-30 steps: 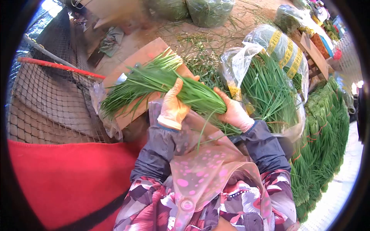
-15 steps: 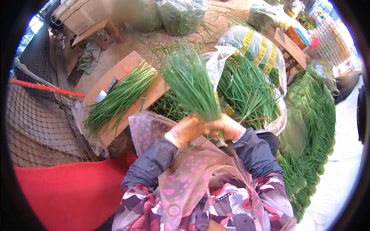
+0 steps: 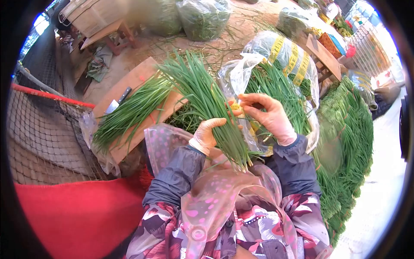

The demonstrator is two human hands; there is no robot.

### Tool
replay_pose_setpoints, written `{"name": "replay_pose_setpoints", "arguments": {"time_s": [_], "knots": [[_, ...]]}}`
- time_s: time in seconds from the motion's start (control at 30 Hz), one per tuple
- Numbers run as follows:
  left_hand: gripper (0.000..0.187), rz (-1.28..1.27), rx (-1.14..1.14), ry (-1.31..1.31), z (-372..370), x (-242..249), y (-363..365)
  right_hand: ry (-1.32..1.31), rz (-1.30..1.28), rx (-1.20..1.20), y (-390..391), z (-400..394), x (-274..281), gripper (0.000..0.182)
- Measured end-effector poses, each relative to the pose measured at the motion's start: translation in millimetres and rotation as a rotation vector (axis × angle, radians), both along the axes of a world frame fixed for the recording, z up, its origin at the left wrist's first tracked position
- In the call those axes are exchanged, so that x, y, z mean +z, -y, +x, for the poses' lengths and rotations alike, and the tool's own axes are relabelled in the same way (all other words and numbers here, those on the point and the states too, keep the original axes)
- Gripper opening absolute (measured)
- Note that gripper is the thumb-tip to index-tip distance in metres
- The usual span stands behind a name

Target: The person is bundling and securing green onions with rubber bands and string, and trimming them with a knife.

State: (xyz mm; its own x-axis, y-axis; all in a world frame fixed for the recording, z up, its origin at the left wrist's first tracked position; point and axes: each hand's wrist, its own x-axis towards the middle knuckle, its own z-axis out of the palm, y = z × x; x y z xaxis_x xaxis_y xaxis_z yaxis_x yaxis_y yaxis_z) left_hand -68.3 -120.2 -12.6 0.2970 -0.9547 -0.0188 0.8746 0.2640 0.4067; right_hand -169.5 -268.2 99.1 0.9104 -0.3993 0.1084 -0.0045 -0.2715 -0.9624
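Note:
My left hand [image 3: 207, 134] is wrapped round a bunch of garlic chives [image 3: 215, 108], its leaves fanning up and away and its pale cut ends near my lap. My right hand [image 3: 269, 114], thumb and fingers drawn together in a pinch, is just right of the bunch. Its fingertips are by a small yellow piece [image 3: 235, 106] at the left fingers; what they pinch I cannot tell. A second heap of chives [image 3: 133, 110] lies on a wooden board [image 3: 148, 69] at the left, beside a knife [image 3: 117, 102].
An open plastic bag [image 3: 237, 71] of chives stands right of my hands, with a yellow-taped bag [image 3: 280, 45] behind it. Stacked chive bundles [image 3: 345, 151] line the right side. At the left are netting [image 3: 51, 138] and a red cloth [image 3: 77, 211].
My hands were together at the base of the bunch; the right has come away and up. The bunch now leans further left, with my left hand around its middle.

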Motion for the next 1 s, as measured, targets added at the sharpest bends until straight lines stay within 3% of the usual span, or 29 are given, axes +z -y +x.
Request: {"name": "replay_pose_setpoints", "arguments": {"time_s": [0.07, 0.1, 0.13, 0.2, 0.27, 0.37, 0.43, 0.57, 0.73, 0.8, 0.87, 0.93, 1.0], "knots": [[0.06, 0.023, -0.036, 0.013, -2, -20, 4, -0.176, -0.504, 0.158, -7, 22, 26, 0.042], [0.06, 0.02, -0.037, 0.012, -2, -19, 3, -0.351, -0.466, 0.191, -11, 35, 38, 0.047], [0.058, 0.053, -0.062, 0.024, -2, -15, 3, -0.351, -0.475, 0.191, -10, 44, 38, 0.047], [0.055, 0.083, -0.082, 0.034, -4, -6, 0, -0.49, -0.764, 0.268, -5, 58, 30, 0.051], [0.053, 0.042, -0.045, 0.055, -6, 2, -2, -0.571, -0.712, 0.336, 3, 67, 19, 0.049], [0.053, 0.062, -0.044, 0.043, -5, -1, -5, -0.41, -0.79, 0.383, 8, 69, 7, 0.04], [0.053, 0.066, -0.039, 0.043, -5, 2, -7, -0.477, -0.619, 0.392, 7, 70, 7, 0.03], [0.039, 0.205, 0.018, 0.088, -6, 3, -10, -0.481, -0.585, 0.376, 5, 71, 4, 0.022], [0.026, 0.311, 0.058, 0.101, -2, -11, -4, -0.494, -1.013, 0.365, -1, 76, -12, 0.012], [0.027, 0.29, 0.107, 0.119, -2, -9, -5, -0.511, -1.06, 0.331, 8, 82, -20, 0.013], [0.029, 0.317, 0.1, 0.125, -5, -8, -10, -0.398, -1.128, -0.14, 47, 97, -34, 0.017], [0.032, 0.277, 0.167, 0.08, -2, 0, -18, -0.233, -0.966, -0.117, 85, 87, -34, 0.036], [0.038, 0.309, 0.356, 0.062, 16, 14, -27, -0.599, -1.034, -0.038, 70, 65, -25, 0.067]]}}
